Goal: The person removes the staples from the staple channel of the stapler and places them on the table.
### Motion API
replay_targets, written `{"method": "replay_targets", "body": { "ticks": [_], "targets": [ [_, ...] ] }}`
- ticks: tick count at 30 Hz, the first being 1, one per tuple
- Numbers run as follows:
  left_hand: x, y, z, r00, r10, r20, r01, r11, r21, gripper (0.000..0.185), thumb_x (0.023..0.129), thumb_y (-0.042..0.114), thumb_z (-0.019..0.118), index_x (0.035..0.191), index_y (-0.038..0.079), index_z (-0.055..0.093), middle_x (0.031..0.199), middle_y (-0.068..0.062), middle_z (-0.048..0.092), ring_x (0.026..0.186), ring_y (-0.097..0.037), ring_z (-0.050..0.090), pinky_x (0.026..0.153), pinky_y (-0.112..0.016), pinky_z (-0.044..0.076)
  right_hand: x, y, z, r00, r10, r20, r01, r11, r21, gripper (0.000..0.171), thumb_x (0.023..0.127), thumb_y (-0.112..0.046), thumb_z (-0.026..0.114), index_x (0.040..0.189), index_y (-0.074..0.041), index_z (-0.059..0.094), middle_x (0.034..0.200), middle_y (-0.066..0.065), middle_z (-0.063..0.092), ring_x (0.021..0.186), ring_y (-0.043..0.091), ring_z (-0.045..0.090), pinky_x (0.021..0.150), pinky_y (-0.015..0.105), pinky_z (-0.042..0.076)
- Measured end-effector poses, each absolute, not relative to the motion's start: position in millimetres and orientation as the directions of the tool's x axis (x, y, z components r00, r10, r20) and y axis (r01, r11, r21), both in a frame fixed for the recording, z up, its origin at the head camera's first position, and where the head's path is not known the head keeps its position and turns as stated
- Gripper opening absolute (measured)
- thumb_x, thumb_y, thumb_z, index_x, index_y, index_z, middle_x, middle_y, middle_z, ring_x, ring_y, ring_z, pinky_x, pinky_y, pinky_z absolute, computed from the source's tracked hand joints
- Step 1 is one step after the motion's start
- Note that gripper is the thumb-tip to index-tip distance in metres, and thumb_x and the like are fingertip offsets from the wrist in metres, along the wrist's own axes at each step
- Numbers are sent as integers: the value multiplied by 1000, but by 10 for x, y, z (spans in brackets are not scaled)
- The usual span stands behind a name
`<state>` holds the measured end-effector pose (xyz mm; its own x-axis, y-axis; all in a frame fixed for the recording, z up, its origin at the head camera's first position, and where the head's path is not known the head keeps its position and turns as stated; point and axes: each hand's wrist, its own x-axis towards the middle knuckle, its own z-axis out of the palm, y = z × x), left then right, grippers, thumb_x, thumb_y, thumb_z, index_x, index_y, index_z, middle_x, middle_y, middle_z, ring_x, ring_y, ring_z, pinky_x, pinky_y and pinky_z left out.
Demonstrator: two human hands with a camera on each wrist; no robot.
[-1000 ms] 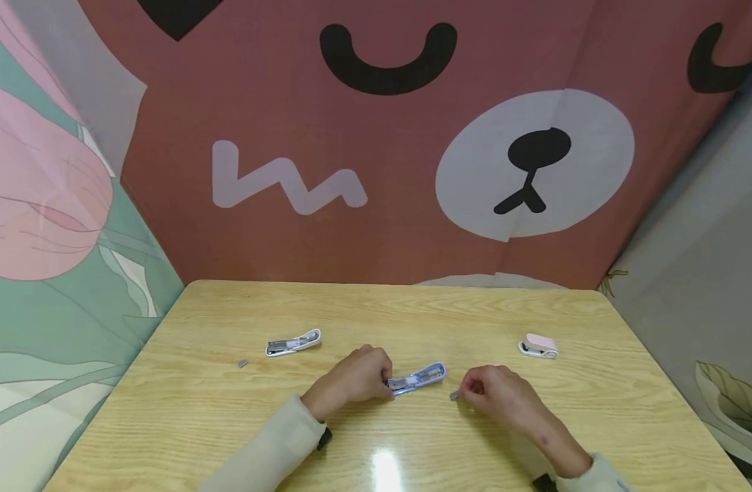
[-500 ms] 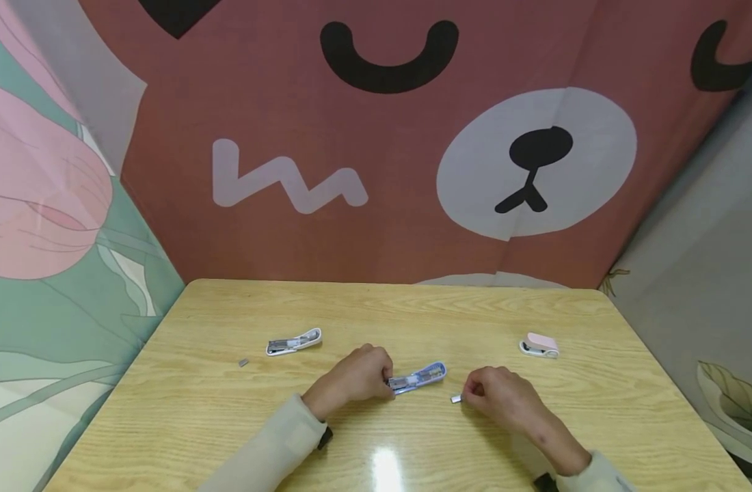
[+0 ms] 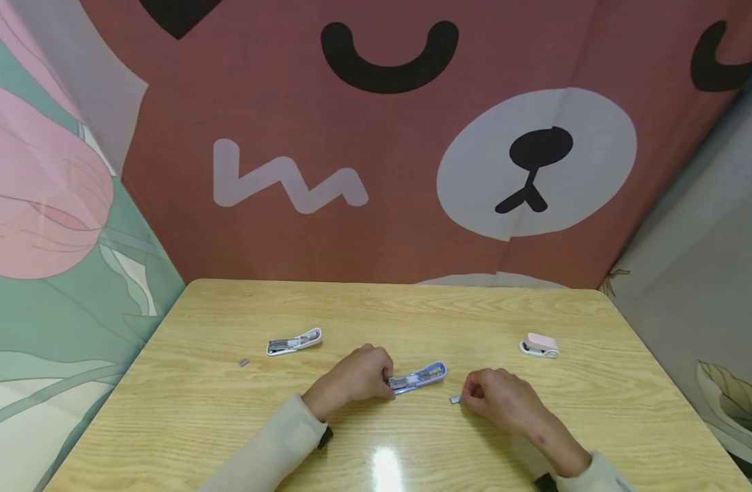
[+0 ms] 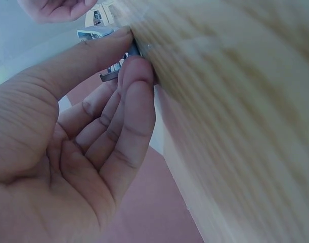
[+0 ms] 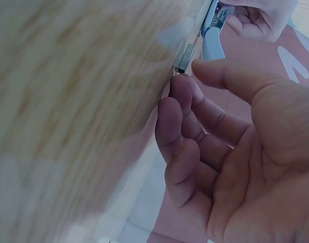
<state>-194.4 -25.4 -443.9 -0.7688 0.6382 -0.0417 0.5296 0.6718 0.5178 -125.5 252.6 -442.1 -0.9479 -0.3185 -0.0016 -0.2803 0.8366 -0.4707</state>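
Note:
A blue stapler (image 3: 420, 378) lies on the table with its top opened, showing its metal inside. My left hand (image 3: 359, 373) pinches its left end between thumb and fingers; those fingers hide that end. In the left wrist view, the stapler's metal part (image 4: 109, 76) shows behind the thumb. To the right, a small grey strip of staples (image 3: 455, 400) is at the fingertips of my right hand (image 3: 502, 396), low by the tabletop. In the right wrist view, the staple strip (image 5: 186, 58) stands out past the curled index finger and thumb, a short way from the stapler.
A white stapler (image 3: 294, 342), also opened, lies at the back left, with another small staple strip (image 3: 243, 362) near it. At the right back sits a pink-and-white stapler (image 3: 539, 345). Beyond the wooden table (image 3: 376, 307) hangs a printed curtain.
The staple strip has turned slightly at my right fingertips, and my right hand has shifted a little. My left hand and the blue stapler have stayed in place.

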Motion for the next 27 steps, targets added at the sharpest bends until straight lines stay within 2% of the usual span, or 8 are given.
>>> {"method": "replay_targets", "body": {
  "ticks": [4,11,18,21,25,27],
  "targets": [
    [-1946,-241,-4444,-769,638,-40,532,672,515,41,78,15,90,59,19,55,58,11,45,55,-5,39,51,-22,33,-1237,2555,-4413,-944,-330,0,-288,826,-485,14,91,-13,76,84,-21,67,70,-17,58,57,1,48,50,25,40],
    [-1942,-258,-4460,-768,639,-44,518,659,544,37,78,12,89,61,17,57,58,11,44,51,-4,37,49,-21,31,-1218,2604,-4379,-951,-309,10,-274,828,-490,14,92,-17,76,87,-23,65,67,-18,57,53,2,47,47,24,37],
    [-1909,-272,-4411,-779,623,-73,506,693,513,27,77,16,92,68,20,66,68,11,56,72,-11,48,63,-27,42,-1200,2656,-4312,-964,-264,11,-235,837,-495,10,94,-20,75,100,-18,68,73,-16,63,55,2,51,50,27,42],
    [-1892,-262,-4374,-796,598,-98,481,722,498,20,77,20,93,82,14,75,81,7,64,79,-13,52,68,-30,47,-1187,2682,-4267,-974,-224,1,-196,850,-490,11,94,-21,75,103,-18,69,76,-14,63,58,3,53,52,30,44],
    [-1867,-238,-4319,-818,560,-131,457,772,442,46,76,30,94,113,8,76,102,0,70,88,-16,60,77,-35,52,-1175,2739,-4189,-982,-188,-10,-159,854,-495,13,95,-23,74,107,-18,70,81,-11,65,61,5,55,54,32,45],
    [-1848,-213,-4284,-817,563,-123,478,782,400,56,77,35,93,122,9,73,109,-2,71,95,-19,63,83,-38,53,-1171,2787,-4145,-984,-177,-3,-152,854,-498,15,95,-23,74,109,-17,70,86,-9,66,63,5,56,55,33,45]
  ]
}}
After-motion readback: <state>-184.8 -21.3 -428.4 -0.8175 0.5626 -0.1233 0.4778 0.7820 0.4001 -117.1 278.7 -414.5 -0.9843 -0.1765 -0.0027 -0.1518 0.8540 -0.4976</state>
